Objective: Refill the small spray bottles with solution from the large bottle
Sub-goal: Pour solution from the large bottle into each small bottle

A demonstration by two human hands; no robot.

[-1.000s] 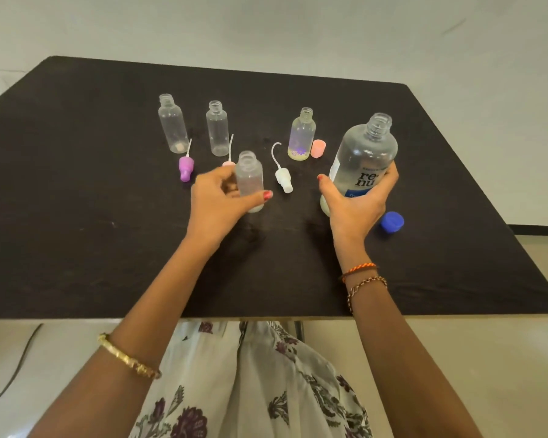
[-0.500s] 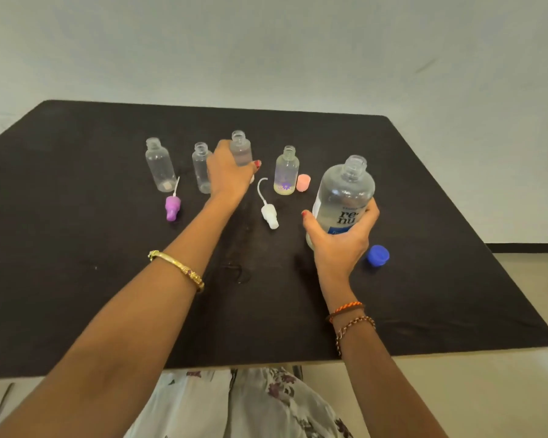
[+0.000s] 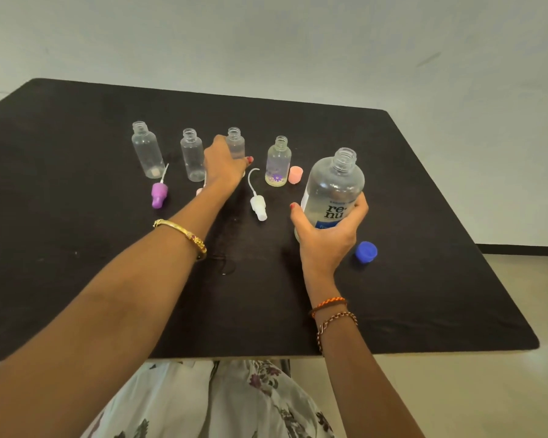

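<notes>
Fingers of the right hand [image 3: 326, 238] are wrapped round the big clear uncapped solution bottle [image 3: 332, 191] on the black table [image 3: 76, 248]; left hand [image 3: 223, 167] grips the third small clear plastic spray bottle [image 3: 235, 143] in the row, blue screw cap [image 3: 366, 251] lying just beside the big one.

Bare table [image 3: 92, 248] near left; far row of small bottles [image 3: 146, 151] blocks reach.

Four small spray bottles [image 3: 190, 154] upright in a row, uncapped.
Large bottle [image 3: 331, 191] clear, open-necked, upright right of row, partly filled.
</notes>
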